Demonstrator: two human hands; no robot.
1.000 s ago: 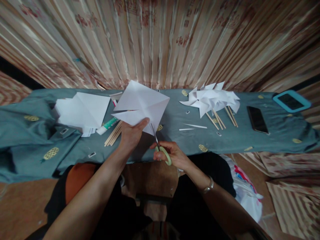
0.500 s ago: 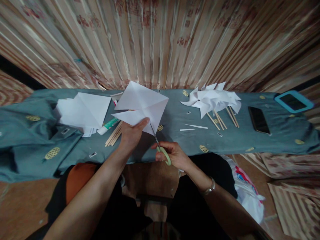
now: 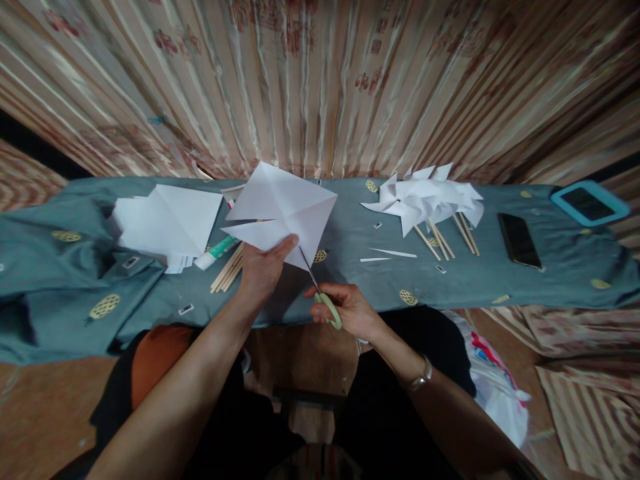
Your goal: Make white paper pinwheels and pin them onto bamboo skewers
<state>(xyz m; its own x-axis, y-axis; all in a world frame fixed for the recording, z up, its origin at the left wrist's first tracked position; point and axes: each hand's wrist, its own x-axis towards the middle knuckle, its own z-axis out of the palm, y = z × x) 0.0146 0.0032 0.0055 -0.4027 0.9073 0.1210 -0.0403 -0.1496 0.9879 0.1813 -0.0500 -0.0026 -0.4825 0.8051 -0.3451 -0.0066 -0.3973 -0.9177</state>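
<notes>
White paper sheet (image 3: 295, 193): held above the counter (image 3: 345, 283), corner-on, creased through the middle, with an open slit running in from its left corner. Left grip (image 3: 267, 265): grasping the sheet at its lower left edge, thumb on top. Right grip (image 3: 347, 308): closed around the pale green handles of the scissors (image 3: 334, 312), just below the sheet; the blades lie at the sheet's lower corner, pointing towards its centre. Wooden sticks (image 3: 227, 272) lie just below and left of the sheet, beside a green and white tube (image 3: 220, 249). Further left of the sheet is a pile of white paper (image 3: 183, 217). Right of the sheet are two thin paper slivers (image 3: 395, 253) and, above them, overlapping white pinwheels (image 3: 425, 199) on sticks. Well right of the sheet: a dark phone (image 3: 519, 240), then a blue-framed tablet (image 3: 591, 203)
</notes>
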